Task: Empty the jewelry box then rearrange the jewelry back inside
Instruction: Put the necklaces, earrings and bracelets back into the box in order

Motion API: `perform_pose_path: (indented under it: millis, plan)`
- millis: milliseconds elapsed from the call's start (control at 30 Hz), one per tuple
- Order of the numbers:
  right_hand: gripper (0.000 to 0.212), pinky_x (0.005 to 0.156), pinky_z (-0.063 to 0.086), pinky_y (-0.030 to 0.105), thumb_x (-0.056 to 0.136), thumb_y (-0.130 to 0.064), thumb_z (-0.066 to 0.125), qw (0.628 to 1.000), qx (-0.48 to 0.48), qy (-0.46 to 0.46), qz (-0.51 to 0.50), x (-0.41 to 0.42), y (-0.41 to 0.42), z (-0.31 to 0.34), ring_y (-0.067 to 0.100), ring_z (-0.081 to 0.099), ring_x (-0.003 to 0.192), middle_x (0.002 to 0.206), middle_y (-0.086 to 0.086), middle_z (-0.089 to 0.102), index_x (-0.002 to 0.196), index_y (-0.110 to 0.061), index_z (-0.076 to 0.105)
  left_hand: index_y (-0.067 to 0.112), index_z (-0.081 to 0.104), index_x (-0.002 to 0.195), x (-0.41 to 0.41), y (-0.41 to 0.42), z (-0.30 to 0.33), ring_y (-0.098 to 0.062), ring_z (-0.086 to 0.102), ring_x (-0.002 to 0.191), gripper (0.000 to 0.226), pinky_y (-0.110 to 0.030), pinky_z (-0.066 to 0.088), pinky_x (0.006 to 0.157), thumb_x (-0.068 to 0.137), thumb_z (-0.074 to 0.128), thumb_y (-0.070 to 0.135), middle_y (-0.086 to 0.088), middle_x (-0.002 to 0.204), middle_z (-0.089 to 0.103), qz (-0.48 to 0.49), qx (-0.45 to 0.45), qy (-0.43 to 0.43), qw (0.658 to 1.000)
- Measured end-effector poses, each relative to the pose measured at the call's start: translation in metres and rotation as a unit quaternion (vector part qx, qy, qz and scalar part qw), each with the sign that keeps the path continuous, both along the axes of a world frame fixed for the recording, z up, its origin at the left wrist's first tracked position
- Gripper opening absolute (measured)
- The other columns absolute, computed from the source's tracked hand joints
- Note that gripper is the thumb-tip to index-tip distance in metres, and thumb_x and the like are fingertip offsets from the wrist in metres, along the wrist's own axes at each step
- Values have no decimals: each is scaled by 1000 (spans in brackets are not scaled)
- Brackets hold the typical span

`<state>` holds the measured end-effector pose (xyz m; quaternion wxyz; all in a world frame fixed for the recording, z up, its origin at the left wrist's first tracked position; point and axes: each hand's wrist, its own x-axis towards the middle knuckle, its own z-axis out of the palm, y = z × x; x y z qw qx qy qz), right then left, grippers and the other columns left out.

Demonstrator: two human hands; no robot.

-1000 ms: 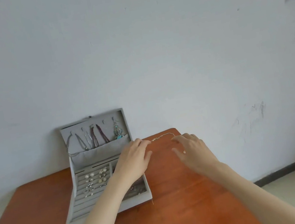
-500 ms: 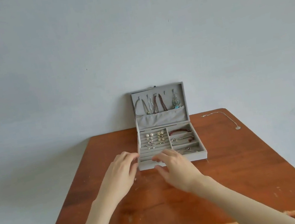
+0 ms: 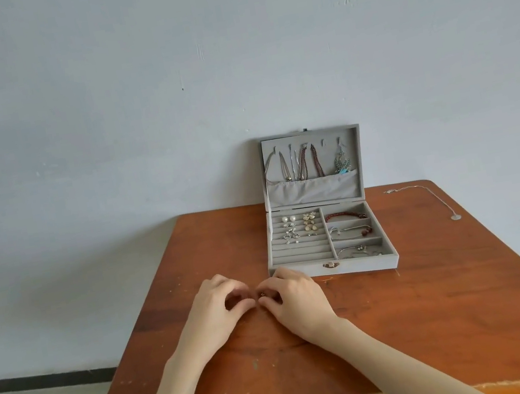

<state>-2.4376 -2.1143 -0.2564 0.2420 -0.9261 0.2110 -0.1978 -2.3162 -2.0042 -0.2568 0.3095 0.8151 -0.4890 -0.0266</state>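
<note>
Both hands are resting on the table [image 3: 427, 323], meeting just in front of the box's [image 3: 359, 264] near left corner. The left hand [image 3: 217, 310] is lying palm down with its fingers curled inward, fingertips bunched toward the thumb; whether it is holding anything I cannot tell. The right hand [image 3: 295, 301] is mirroring it, fingers curled, and something small and dark with a gold glint is showing at its fingertips [image 3: 263, 294], too small to name, so whether it is pinched or just lying there I cannot tell. The two sets of fingertips are nearly touching. The box is standing open toward the table's far edge, its lid [image 3: 307, 140] upright against the wall [image 3: 165, 92]. Necklaces [image 3: 306, 163] are hanging inside the lid above a cloth pocket [image 3: 314, 189]. In the base, earrings [image 3: 298, 226] are sitting in the ridged rows on the left, the nearer rows showing bare grey. On the right, a red bracelet [image 3: 346, 215] is lying in the far compartment, with thin chains in the two nearer ones. A gold clasp [image 3: 330, 264] is showing on the front wall. A thin chain [image 3: 438, 201] with a round pendant is lying on the table well to the right of the box, near the far right corner.
</note>
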Motion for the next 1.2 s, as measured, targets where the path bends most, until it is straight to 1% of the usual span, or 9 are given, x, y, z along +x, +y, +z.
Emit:
perform_pose_path:
  millis: [67,233,433,567,667,767,900,1067,1200]
  plan:
    - [21,82,38,26,89,-24,53,1000,4,1,-6,3,0,0,21,56,97,98,3,61,103,-22,69,28,69,86,-1,-2,-2,-2,45,88,6,-14,33,79,81,68,28,23,87,47,1,-7,3,1000]
    - [20,80,42,27,90,-24,52,1000,4,-1,-17,5,-3,-2,21,58,97,102,1,60,102,-20,68,21,71,80,0,-1,-6,1,48,85,2,-7,33,74,80,70,19,21,83,50,13,-38,9,999]
    - [22,81,46,31,92,-19,51,1000,10,-16,-20,5,-4,-6,23,57,97,105,5,59,104,-12,68,18,70,81,-1,0,-8,1,48,85,3,-7,33,75,82,67,17,19,84,50,4,-40,-8,999]
    - [26,82,47,32,91,-14,53,998,-4,-52,-27,3,-4,-7,25,58,100,109,9,59,115,-8,61,16,68,83,-3,1,-10,-2,47,86,5,-7,32,76,85,63,16,14,86,52,-2,-35,-22,999]
    - [30,85,47,32,91,-17,54,997,-1,-57,-43,1,-4,-8,25,57,103,110,11,58,119,-7,60,17,66,81,-3,1,-9,-2,47,85,6,-8,32,75,86,62,15,14,85,52,-3,-36,-20,999]
    - [26,80,47,33,92,-17,53,998,-27,-51,-38,2,-2,-10,27,55,100,103,13,57,110,-4,65,18,64,81,-5,2,-7,0,49,82,7,-8,34,73,86,62,14,18,81,52,2,-47,-19,999]
    - [22,75,47,33,92,-14,53,997,-39,-57,-35,4,-3,-12,28,56,94,97,14,58,100,-2,69,16,67,85,-6,3,-4,-1,57,76,7,0,38,67,86,61,12,8,84,64,42,-77,26,996]
    - [20,80,48,35,93,-14,50,998,-53,-34,-31,4,-3,-12,29,55,98,103,14,58,99,0,63,17,68,85,-5,4,0,-2,60,78,7,2,38,66,84,65,11,7,84,68,72,-90,72,991]
    - [20,82,42,28,94,-17,49,999,-9,-38,-28,-6,-6,-6,23,53,100,105,11,56,99,-2,61,19,70,86,-13,3,2,-2,59,79,8,2,38,67,82,67,13,12,84,66,73,-81,77,991]
